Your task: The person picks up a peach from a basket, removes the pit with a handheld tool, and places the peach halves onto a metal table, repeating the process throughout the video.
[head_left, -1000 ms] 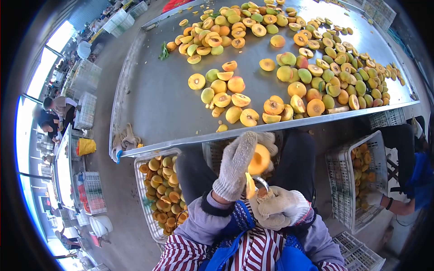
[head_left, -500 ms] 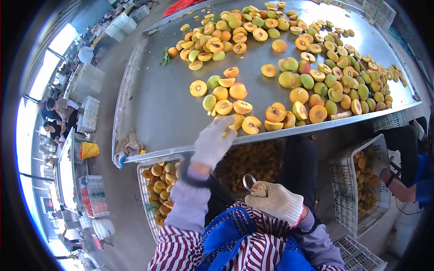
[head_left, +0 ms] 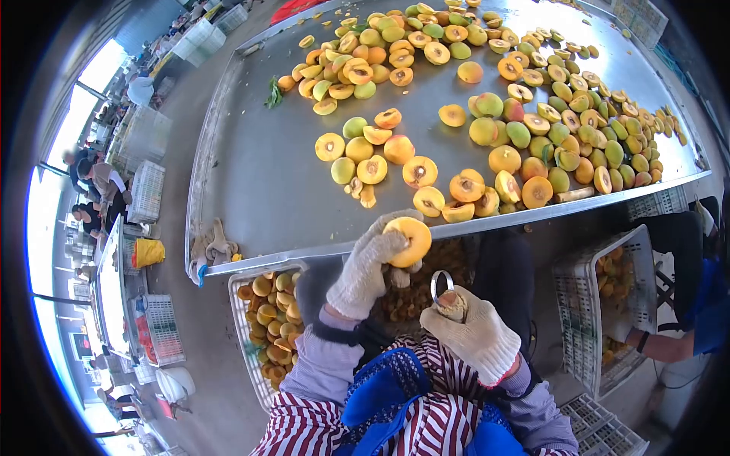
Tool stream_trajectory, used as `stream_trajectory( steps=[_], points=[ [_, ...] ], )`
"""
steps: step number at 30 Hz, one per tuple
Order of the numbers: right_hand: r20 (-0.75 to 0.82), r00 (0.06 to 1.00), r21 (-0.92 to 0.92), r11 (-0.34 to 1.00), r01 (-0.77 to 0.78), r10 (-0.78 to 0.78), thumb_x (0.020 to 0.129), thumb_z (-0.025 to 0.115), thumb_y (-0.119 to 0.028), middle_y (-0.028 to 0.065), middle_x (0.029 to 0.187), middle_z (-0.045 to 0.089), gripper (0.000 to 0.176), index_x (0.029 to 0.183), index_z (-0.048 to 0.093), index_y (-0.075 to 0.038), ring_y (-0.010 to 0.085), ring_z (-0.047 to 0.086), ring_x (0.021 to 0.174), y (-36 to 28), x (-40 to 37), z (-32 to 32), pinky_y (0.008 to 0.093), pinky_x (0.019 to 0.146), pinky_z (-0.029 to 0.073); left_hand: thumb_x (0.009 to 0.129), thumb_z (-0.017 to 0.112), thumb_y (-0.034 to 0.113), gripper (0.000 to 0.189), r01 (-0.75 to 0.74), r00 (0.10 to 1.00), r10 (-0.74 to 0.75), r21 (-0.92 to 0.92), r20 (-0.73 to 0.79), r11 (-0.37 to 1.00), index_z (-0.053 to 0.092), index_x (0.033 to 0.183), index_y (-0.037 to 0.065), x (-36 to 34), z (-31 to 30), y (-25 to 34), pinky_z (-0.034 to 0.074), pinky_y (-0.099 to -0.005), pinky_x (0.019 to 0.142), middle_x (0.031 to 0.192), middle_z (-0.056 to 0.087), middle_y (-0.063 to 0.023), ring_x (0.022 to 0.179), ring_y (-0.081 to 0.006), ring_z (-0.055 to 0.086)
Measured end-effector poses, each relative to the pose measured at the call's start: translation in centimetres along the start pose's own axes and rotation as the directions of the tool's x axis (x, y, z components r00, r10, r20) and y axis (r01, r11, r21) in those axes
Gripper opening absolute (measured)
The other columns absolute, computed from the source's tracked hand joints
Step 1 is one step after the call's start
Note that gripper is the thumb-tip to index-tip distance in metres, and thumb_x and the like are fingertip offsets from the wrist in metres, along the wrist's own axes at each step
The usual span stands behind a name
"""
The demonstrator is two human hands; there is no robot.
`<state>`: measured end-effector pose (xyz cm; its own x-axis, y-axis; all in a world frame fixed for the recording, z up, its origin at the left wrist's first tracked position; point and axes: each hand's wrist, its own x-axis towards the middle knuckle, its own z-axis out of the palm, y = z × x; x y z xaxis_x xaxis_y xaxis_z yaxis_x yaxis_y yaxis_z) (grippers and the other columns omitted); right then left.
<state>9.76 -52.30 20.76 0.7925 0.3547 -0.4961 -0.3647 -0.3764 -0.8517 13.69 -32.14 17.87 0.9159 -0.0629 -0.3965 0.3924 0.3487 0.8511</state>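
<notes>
My left hand, in a pale knitted glove, grips a yellow peach half just below the table's near edge. Its fingers wrap the fruit from the left, and the cut face cannot be seen clearly. Lower and to the right, my gloved right hand is closed around the handle of a metal ring-shaped pitting tool, whose loop points upward. On the metal table beyond my left hand lies a small group of peach halves, several with cut faces up.
A large spread of peach halves covers the table's right side. A crate of peach halves stands at my left. Below lies a dark heap of fruit pieces. At right, a co-worker's arm reaches into another crate.
My left hand has come back from the table group toward me, now holding a peach half. My right hand has shifted slightly, and the tool's ring is turned more upright.
</notes>
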Motion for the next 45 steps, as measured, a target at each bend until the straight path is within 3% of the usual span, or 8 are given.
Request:
stream_trajectory(
  steps=[3,10,19,22,26,36,38,45],
  points=[
    [-0.062,0.984,-0.11,0.981,0.161,-0.169,0.088,0.074,-0.03,0.013,0.072,0.066,0.03,0.098,0.065,-0.004,0.0317,0.068,0.064,-0.2,-0.1,0.4,0.0356,0.061,0.053,0.096,0.057,0.03,0.049,-0.158,0.984,0.145,0.132,0.101,0.979,0.054,0.137,0.003,-1.3,0.5,-0.9,0.05,-0.0278,0.092,0.12,0.062,-0.0085,0.106,-0.0166,0.061],
    [-0.16,0.922,-0.177,0.929,0.325,-0.353,0.087,0.075,-0.027,0.0135,0.07,0.065,0.026,0.093,0.063,-0.005,0.0355,0.068,0.065,0.1,-0.6,0.4,0.0391,0.057,0.054,0.105,0.048,0.036,0.047,-0.259,0.962,0.237,0.192,0.133,0.947,0.056,0.135,0.001,-3.8,2.9,-1.3,0.044,-0.0311,0.103,0.126,0.062,-0.0095,0.115,-0.0165,0.058],
    [-0.16,0.88,-0.18,0.89,0.42,-0.448,0.085,0.076,-0.023,0.015,0.071,0.067,0.023,0.092,0.064,-0.005,0.0364,0.068,0.064,1.0,-1.5,0.9,0.0404,0.057,0.055,0.107,0.046,0.036,0.048,-0.506,0.853,0.52,0.177,-0.041,0.844,0.058,0.133,-0.002,-5.6,6.5,-2.4,0.047,-0.0323,0.1,0.123,0.065,-0.0137,0.111,-0.0184,0.062],
    [-0.151,0.878,-0.154,0.889,0.432,-0.453,0.088,0.073,-0.022,0.0126,0.073,0.068,0.02,0.094,0.065,-0.004,0.0298,0.069,0.062,1.7,-1.6,1.4,0.0376,0.058,0.055,0.107,0.046,0.031,0.045,-0.364,0.931,0.338,0.337,0.135,0.868,0.058,0.131,-0.005,-5.7,5.5,-0.9,0.048,-0.0318,0.098,0.121,0.066,-0.0147,0.109,-0.0193,0.063],
    [0.393,0.919,0.317,0.933,-0.169,0.033,0.095,0.065,-0.023,-0.0012,0.07,0.058,0.021,0.087,0.06,-0.004,0.0056,0.054,0.065,-1.9,-2.7,-2.2,0.0262,0.057,0.044,0.106,0.047,0.034,0.048,-0.296,0.955,0.281,0.288,0.091,0.911,0.06,0.125,-0.007,-6.1,6.5,0.1,0.051,-0.0271,0.084,0.107,0.07,-0.0132,0.093,-0.0158,0.064],
    [0.074,0.936,0.481,0.835,0.268,-0.343,0.098,0.06,-0.028,-0.0023,0.064,0.056,0.024,0.095,0.06,-0.004,0.0081,0.052,0.054,2.4,-1.2,0.5,0.0271,0.049,0.042,0.105,0.045,0.042,0.053,-0.408,0.9,0.434,0.431,0.041,0.805,0.06,0.126,-0.005,-5.5,9.1,0.2,0.05,-0.0265,0.071,0.102,0.066,-0.0133,0.08,-0.0149,0.061],
    [0.403,0.895,0.572,0.816,-0.083,-0.191,0.097,0.061,-0.03,-0.0017,0.06,0.054,0.026,0.088,0.058,-0.005,0.0087,0.052,0.049,0.7,-3.1,-2.1,0.0258,0.045,0.04,0.102,0.047,0.05,0.058,-0.166,0.986,0.165,0.319,0.03,0.933,0.062,0.12,-0.003,-5.6,8.9,1.3,0.052,-0.0267,0.065,0.095,0.066,-0.0134,0.072,-0.0163,0.063],
    [0.5,0.837,0.625,0.762,-0.172,-0.221,0.095,0.063,-0.035,-0.0006,0.053,0.051,0.032,0.081,0.055,-0.007,0.0096,0.047,0.035,1.3,-2.7,-2.2,0.025,0.033,0.037,0.101,0.047,0.052,0.059,-0.388,0.902,0.431,0.483,0.024,0.785,0.063,0.116,-0.003,-6.1,9.5,0.2,0.052,-0.0269,0.062,0.091,0.067,-0.0135,0.07,-0.0164,0.063]
  ],
)
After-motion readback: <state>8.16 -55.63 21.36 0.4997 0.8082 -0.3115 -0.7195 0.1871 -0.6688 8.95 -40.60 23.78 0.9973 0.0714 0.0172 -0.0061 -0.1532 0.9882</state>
